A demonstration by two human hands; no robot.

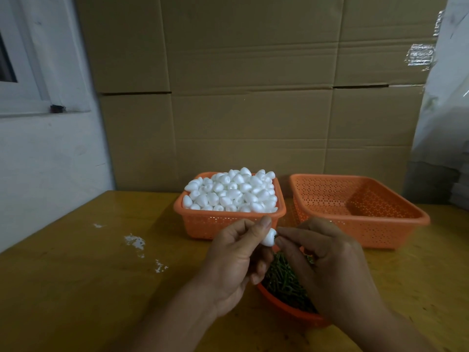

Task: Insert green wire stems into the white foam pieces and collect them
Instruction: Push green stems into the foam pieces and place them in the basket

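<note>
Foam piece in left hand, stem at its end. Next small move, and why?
Probably push: the right hand pinches a green stem at the end of the foam piece that the left hand holds. How deep it sits cannot be told. So press it in first, before dropping it in the empty basket.

white foam pieces [229, 191], orange perforated baskets [360, 214], dark green wire stems [285, 280], yellow-brown table [76, 275]

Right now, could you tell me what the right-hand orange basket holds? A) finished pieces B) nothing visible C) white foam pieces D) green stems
B: the right basket shows only its bare perforated floor, while the foam pieces fill the left basket.
</note>
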